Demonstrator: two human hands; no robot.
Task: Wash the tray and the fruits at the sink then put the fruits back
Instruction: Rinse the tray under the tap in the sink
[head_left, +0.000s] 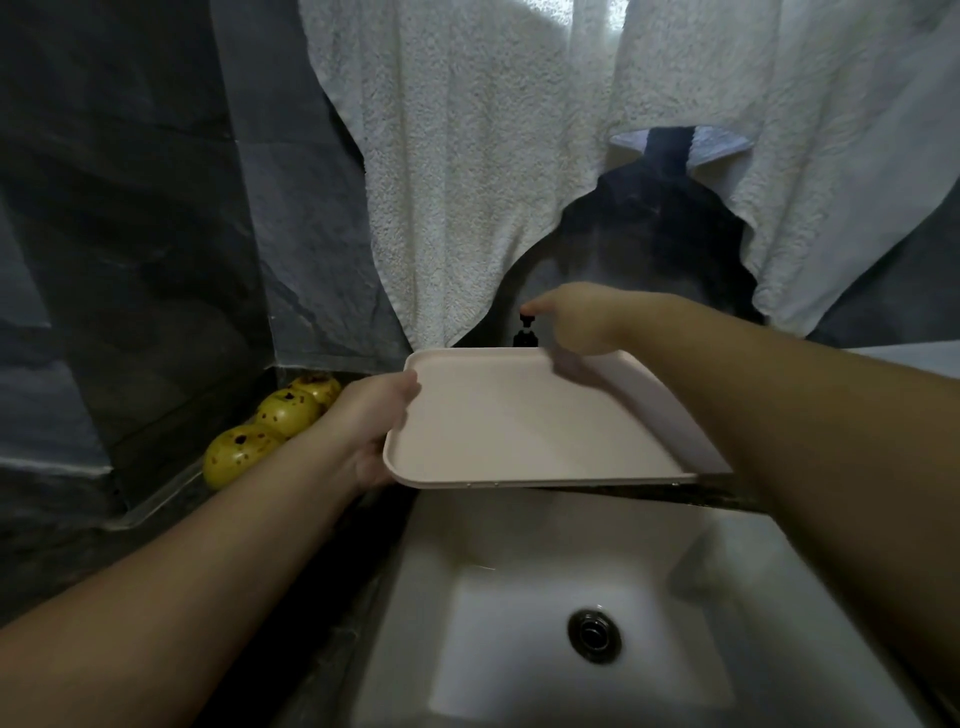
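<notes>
Left hand (371, 421) grips the pale pink tray (524, 421) by its left edge, thumb on top of the rim, fingers (371, 470) curled underneath. Tray held roughly level above the far edge of the white sink (410, 597), likely so it sits under the spout once water runs. Tray is bare.

Right hand (582, 317) reaches over the tray's far corner to a small black tap handle (527, 317). Fingertip and thumb look pinched on its top; contact is partly blurred, so the grip is a judgement. Probably about to turn the water on. No water visible in the basin; drain (595, 635) dry-looking.

Three yellow-green spotted fruits (244, 452) lie in a row on the dark counter (171, 499) left of the sink, against the wall, set aside to free the tray for washing first.

White towel (467, 156) hangs behind the tap.
</notes>
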